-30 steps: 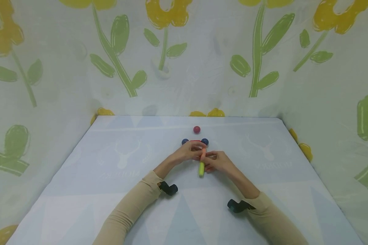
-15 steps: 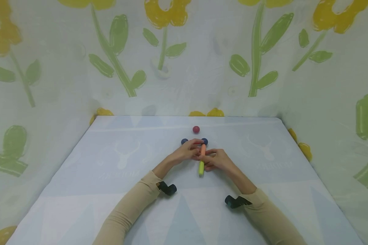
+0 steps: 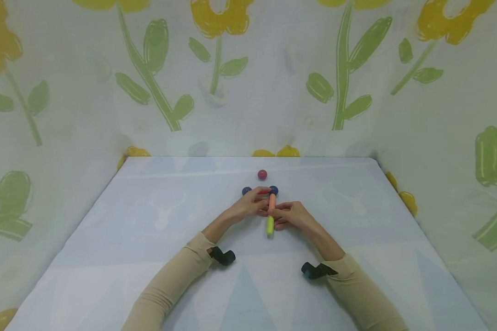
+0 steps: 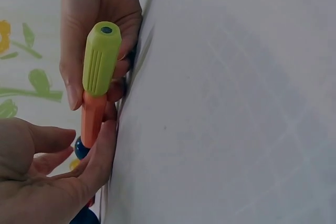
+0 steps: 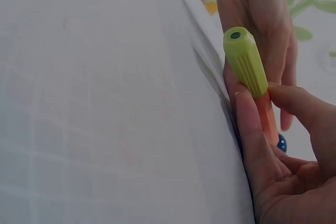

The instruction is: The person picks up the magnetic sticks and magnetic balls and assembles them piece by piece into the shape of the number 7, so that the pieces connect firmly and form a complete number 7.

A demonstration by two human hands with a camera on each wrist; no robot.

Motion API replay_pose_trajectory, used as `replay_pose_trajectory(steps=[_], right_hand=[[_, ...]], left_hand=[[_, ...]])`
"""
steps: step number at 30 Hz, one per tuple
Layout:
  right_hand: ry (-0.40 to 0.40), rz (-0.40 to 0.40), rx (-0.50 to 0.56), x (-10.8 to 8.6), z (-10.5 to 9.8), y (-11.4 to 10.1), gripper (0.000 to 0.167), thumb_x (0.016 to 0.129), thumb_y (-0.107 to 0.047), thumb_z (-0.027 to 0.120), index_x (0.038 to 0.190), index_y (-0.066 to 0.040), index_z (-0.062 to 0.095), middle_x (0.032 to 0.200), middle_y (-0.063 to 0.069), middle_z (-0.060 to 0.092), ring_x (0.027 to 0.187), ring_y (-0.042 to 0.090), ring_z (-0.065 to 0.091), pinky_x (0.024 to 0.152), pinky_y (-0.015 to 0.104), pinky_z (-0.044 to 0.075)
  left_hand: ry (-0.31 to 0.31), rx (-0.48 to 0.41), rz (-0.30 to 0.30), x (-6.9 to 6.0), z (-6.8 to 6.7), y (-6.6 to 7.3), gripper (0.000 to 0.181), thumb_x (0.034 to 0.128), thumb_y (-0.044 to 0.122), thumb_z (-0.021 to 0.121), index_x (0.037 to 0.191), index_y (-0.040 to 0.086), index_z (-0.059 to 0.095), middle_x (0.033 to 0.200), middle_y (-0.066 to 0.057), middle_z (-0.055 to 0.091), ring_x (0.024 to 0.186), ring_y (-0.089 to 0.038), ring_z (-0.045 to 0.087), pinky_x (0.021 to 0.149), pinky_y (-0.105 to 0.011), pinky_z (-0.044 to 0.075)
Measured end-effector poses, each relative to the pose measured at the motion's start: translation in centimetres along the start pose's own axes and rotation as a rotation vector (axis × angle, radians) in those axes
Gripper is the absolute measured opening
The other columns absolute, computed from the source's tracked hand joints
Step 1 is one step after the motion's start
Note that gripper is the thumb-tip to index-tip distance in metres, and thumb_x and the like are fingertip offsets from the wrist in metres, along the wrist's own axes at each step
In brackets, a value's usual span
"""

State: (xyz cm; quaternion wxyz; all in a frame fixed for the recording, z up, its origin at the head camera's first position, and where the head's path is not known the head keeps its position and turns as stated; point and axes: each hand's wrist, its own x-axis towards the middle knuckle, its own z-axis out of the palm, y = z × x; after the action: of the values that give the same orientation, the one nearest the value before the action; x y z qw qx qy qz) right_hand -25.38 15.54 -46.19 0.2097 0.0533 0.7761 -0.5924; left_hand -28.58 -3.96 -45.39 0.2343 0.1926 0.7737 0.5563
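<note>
My right hand (image 3: 296,215) pinches a two-part stick near its middle, between thumb and finger. Its near half is a ridged yellow-green rod (image 5: 245,64); the far half is an orange rod (image 4: 93,116), whose far end meets a dark blue ball (image 3: 274,190). Across from it, my left hand (image 3: 250,203) has thumb and fingers spread about the orange rod; some fingers lie against it, while the thumb stays apart. One left fingertip reaches the blue ball. A second blue ball (image 3: 246,190) sits just beyond the left hand, and a red piece between the balls is mostly covered.
A red ball (image 3: 262,174) lies alone behind the blue balls. The pale patterned tabletop (image 3: 182,285) ends at a flower-print cloth backdrop (image 3: 265,110), which also rises along both sides.
The right hand has shifted slightly forward with the stick, whose orange end now meets the right blue ball. My left fingers have slid off the rod's far end toward the left.
</note>
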Motion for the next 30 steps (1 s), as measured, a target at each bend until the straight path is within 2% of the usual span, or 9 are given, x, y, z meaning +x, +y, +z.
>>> replay_pose_trajectory(steps=[5, 9, 13, 17, 21, 24, 26, 30], right_hand=[[0.001, 0.011, 0.002, 0.0, 0.1, 0.1, 0.06, 0.086, -0.031, 0.076, 0.13, 0.004, 0.056, 0.097, 0.012, 0.075, 0.074, 0.014, 0.072, 0.067, 0.027, 0.059], [0.012, 0.028, -0.014, 0.0, 0.1, 0.0, 0.06, 0.086, -0.032, 0.076, 0.13, 0.003, 0.056, 0.096, 0.011, 0.075, 0.072, 0.013, 0.072, 0.066, 0.025, 0.059], [0.029, 0.045, -0.014, 0.0, 0.1, 0.0, 0.059, 0.085, -0.033, 0.077, 0.13, 0.001, 0.058, 0.094, 0.01, 0.075, 0.071, 0.013, 0.071, 0.065, 0.025, 0.059], [0.044, 0.06, -0.03, 0.0, 0.2, 0.0, 0.058, 0.085, -0.034, 0.077, 0.129, -0.002, 0.058, 0.095, 0.009, 0.075, 0.071, 0.014, 0.071, 0.066, 0.025, 0.059], [0.058, 0.079, -0.042, 0.1, 0.3, 0.0, 0.06, 0.084, -0.036, 0.078, 0.13, -0.003, 0.058, 0.097, 0.009, 0.074, 0.073, 0.014, 0.072, 0.067, 0.025, 0.059], [0.059, 0.091, -0.044, 0.3, 0.3, 0.0, 0.061, 0.084, -0.037, 0.077, 0.131, -0.004, 0.058, 0.099, 0.009, 0.074, 0.074, 0.015, 0.072, 0.068, 0.025, 0.059], [0.058, 0.096, -0.047, 0.4, 0.3, 0.0, 0.06, 0.084, -0.037, 0.077, 0.131, -0.004, 0.058, 0.099, 0.009, 0.074, 0.075, 0.015, 0.072, 0.069, 0.025, 0.058], [0.065, 0.097, -0.048, 0.6, 0.3, 0.1, 0.059, 0.084, -0.036, 0.077, 0.131, -0.005, 0.058, 0.1, 0.01, 0.074, 0.075, 0.016, 0.072, 0.069, 0.025, 0.058]], left_hand=[[0.001, 0.013, -0.001, -0.4, -0.3, -0.1, 0.05, 0.1021, 0.011, 0.05, 0.149, 0.01, 0.035, 0.136, -0.021, 0.055, 0.112, -0.027, 0.066, 0.089, -0.035, 0.057], [0.025, 0.089, -0.001, -0.8, -0.9, 0.1, 0.043, 0.102, 0.014, 0.052, 0.144, 0.008, 0.044, 0.131, -0.018, 0.058, 0.102, -0.025, 0.067, 0.082, -0.032, 0.059], [0.111, 0.227, 0.051, -1.0, -1.8, 0.3, 0.034, 0.0994, 0.016, 0.057, 0.132, 0.006, 0.057, 0.117, -0.015, 0.067, 0.089, -0.022, 0.066, 0.072, -0.027, 0.059], [0.219, 0.33, 0.1, -0.7, -3.0, 0.6, 0.029, 0.0969, 0.021, 0.062, 0.123, 0.008, 0.065, 0.109, -0.01, 0.071, 0.084, -0.021, 0.065, 0.066, -0.025, 0.056], [0.305, 0.402, 0.123, -0.1, -4.2, 1.1, 0.028, 0.0947, 0.023, 0.065, 0.118, 0.009, 0.069, 0.111, -0.008, 0.072, 0.088, -0.02, 0.067, 0.073, -0.027, 0.057], [0.354, 0.429, 0.11, 0.7, -4.9, 1.3, 0.028, 0.0938, 0.027, 0.067, 0.117, 0.011, 0.069, 0.113, -0.006, 0.072, 0.095, -0.02, 0.067, 0.081, -0.03, 0.057], [0.371, 0.437, 0.091, 1.3, -5.3, 1.4, 0.029, 0.0935, 0.027, 0.067, 0.118, 0.012, 0.068, 0.114, -0.006, 0.071, 0.1, -0.021, 0.067, 0.084, -0.032, 0.057], [0.364, 0.431, 0.062, 2.6, -5.8, 1.3, 0.033, 0.0929, 0.027, 0.067, 0.122, 0.011, 0.066, 0.117, -0.009, 0.07, 0.106, -0.025, 0.066, 0.088, -0.035, 0.056]])
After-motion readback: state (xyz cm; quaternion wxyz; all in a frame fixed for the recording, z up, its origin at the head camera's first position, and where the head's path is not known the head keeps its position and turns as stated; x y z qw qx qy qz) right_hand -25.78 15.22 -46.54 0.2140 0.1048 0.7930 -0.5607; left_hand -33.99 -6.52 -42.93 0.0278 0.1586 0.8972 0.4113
